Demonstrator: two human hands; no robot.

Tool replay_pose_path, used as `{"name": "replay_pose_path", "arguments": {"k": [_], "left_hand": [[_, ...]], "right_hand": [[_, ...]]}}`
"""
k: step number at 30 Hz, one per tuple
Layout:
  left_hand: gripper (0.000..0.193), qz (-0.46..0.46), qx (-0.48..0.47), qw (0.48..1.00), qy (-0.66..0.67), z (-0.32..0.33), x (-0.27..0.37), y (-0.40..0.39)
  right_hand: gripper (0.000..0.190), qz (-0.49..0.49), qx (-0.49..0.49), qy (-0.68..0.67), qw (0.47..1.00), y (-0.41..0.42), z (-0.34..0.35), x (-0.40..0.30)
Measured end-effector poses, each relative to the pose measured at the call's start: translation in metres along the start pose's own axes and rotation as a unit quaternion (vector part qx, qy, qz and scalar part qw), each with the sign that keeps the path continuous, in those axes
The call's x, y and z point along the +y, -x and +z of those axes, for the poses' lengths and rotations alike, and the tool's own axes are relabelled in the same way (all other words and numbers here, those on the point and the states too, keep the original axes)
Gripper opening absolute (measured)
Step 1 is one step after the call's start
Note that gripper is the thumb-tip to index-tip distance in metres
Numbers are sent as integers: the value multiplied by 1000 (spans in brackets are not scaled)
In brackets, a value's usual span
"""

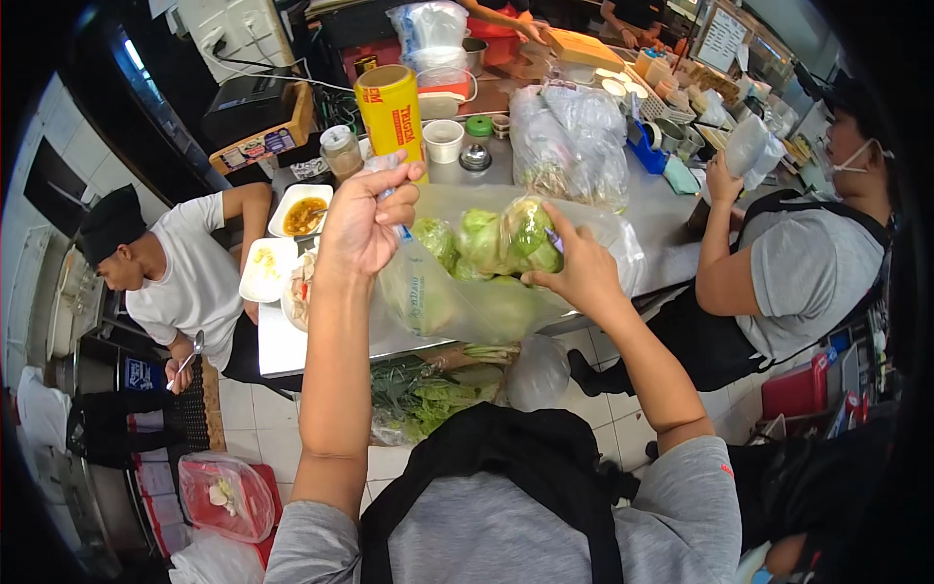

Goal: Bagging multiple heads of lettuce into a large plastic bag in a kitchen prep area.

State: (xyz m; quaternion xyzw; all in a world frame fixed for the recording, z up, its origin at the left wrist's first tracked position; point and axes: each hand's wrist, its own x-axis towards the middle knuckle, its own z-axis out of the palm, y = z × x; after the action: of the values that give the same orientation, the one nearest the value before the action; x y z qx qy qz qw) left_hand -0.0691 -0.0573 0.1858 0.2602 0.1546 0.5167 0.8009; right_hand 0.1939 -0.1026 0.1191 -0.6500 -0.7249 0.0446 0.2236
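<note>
My left hand (376, 212) is raised with its fingers closed on the gathered edge of a large clear plastic bag (419, 292). In my right hand (580, 263) is a head of lettuce (531, 226) in clear wrap, with a bit of purple at its side. I hold it over the bag's upper side; whether it is inside the plastic I cannot tell. Several more green heads, such as a lettuce (479, 241), show in the bag beside it. The bag lies along the front edge of the steel table (281, 343).
Bowls of food, one with soup (305, 215), stand at the left beside a seated person (175, 270). Behind the bag are a yellow roll (394, 109), a white cup (443, 139) and bagged vegetables (569, 139). Leafy greens (445, 398) lie below the table. Another person (810, 263) stands right.
</note>
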Motion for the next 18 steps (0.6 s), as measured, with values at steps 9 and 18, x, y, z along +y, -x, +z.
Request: {"name": "replay_pose_path", "arguments": {"k": [9, 18], "left_hand": [[28, 89, 63, 988, -111, -12, 1, -5], [32, 96, 114, 954, -259, -8, 1, -18]], "right_hand": [[48, 2, -27, -119, 992, 18, -23, 17], [29, 68, 205, -519, 827, 13, -61, 37]]}}
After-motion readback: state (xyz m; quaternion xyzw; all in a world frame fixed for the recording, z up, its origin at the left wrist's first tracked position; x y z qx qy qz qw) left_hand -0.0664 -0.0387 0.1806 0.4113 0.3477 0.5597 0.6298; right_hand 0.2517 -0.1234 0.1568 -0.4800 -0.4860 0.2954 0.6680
